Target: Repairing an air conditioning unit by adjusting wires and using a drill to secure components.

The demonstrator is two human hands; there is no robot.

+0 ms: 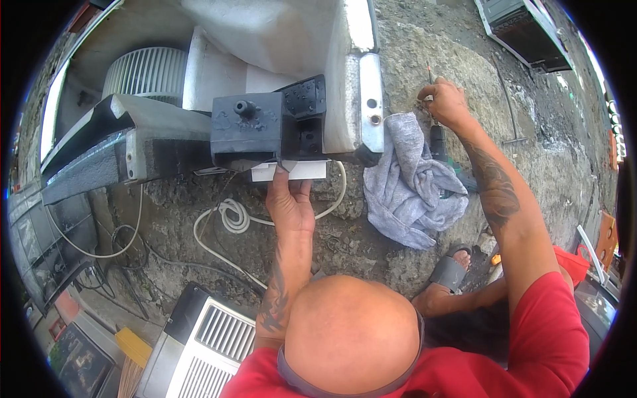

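My left hand (292, 202) reaches up to a white rectangular strip (292, 172) under the front of a dark grey plastic box (245, 123). Its thumb presses near the box's lower edge, and its fingers go out of sight beneath the strip. Farther right, my right hand (443, 101) is closed with curled fingers over the rough ground. A thin orange-tipped rod (429, 74) pokes out past those fingers. Below that hand lies a power drill (438, 142), partly covered by a crumpled grey cloth (413, 182).
An opened air-conditioner housing (265, 33) with a white blower wheel (147, 71) fills the far left. A coiled white cord (233, 217) lies on the ground. Near left stands a grille panel (219, 338). A sandalled foot (451, 272) rests right of center; a dark-fronted appliance (521, 30) sits far right.
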